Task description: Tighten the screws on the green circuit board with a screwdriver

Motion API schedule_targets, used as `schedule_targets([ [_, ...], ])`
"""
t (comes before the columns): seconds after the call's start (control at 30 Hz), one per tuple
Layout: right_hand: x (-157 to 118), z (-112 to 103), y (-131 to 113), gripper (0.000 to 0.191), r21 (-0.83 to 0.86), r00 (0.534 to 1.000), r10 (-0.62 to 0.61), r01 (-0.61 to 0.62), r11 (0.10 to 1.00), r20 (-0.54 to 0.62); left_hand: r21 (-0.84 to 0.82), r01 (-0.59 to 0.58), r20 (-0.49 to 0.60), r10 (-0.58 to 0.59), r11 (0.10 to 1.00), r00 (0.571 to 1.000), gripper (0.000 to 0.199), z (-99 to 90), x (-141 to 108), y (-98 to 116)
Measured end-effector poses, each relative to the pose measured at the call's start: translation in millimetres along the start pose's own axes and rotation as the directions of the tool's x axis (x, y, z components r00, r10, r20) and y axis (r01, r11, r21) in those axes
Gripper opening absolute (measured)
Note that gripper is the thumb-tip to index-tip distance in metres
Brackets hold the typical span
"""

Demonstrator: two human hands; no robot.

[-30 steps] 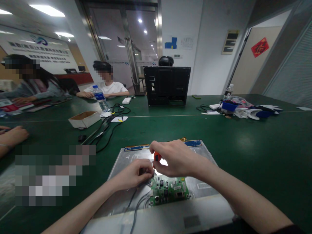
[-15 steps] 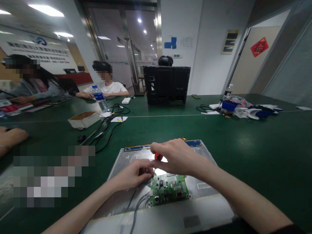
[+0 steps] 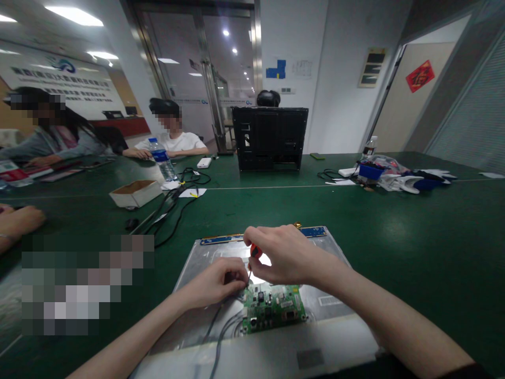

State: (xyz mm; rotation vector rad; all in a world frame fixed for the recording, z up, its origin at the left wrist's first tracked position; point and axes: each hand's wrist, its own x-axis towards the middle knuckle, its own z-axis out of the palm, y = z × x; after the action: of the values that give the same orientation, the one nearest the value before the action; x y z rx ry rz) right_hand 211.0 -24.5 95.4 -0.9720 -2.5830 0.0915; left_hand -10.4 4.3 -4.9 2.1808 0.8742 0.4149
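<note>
In the head view, gripping the screwdriver (image 3: 255,250) by its red handle in the right hand (image 3: 284,255), with fingers curled closed and the thin shaft down at the far left corner of the board (image 3: 276,306). Beside the shaft, curling the left hand (image 3: 219,280) nearly closed; cannot tell whether on anything. Under the board, on the table (image 3: 394,247): the panel (image 3: 329,255). Left of the board: cables (image 3: 221,342). Farther off: box (image 3: 136,197), bottle (image 3: 160,156), casing (image 3: 272,138).

Circuit board (image 3: 275,308) on metal panel (image 3: 331,300), monitor casing (image 3: 270,139) behind, box (image 3: 135,194) left.
</note>
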Motion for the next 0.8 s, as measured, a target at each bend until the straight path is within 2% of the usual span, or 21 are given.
schedule_targets([
  [0.17, 0.0, 0.3, 0.2, 0.014, -0.016, 1.0, -0.007, 0.007, 1.0, -0.017, -0.019, 0.004, -0.016, -0.004, 1.0, 1.0, 0.009, 1.8, -1.0, -0.6],
  [0.3, 0.6, 2.3, 1.4, 0.023, -0.06, 1.0, 0.017, -0.018, 0.998, -0.013, -0.018, 0.023, -0.027, -0.024, 1.0, 0.999, 0.009, 1.6, -1.5, 1.2],
  [0.43, 1.0, 2.9, 1.1, 0.023, -0.119, 0.999, 0.036, -0.036, 0.992, -0.002, 0.012, 0.023, -0.003, -0.023, 1.0, 1.0, 0.01, -1.0, -0.8, 6.6],
  [0.57, 1.5, 1.3, -1.3, 0.015, -0.073, 0.998, 0.053, -0.052, 0.996, 0.015, -0.02, 0.007, -0.016, -0.008, 1.0, 1.0, 0.009, -2.0, 0.3, 9.0],
  [0.8, 0.4, 0.2, -1.0, 0.02, -0.01, 1.0, 0.0, 0.0, 1.0, 0.013, 0.002, 0.006, 0.004, -0.006, 1.0, 1.0, 0.012, -1.7, 1.2, 4.9],
])
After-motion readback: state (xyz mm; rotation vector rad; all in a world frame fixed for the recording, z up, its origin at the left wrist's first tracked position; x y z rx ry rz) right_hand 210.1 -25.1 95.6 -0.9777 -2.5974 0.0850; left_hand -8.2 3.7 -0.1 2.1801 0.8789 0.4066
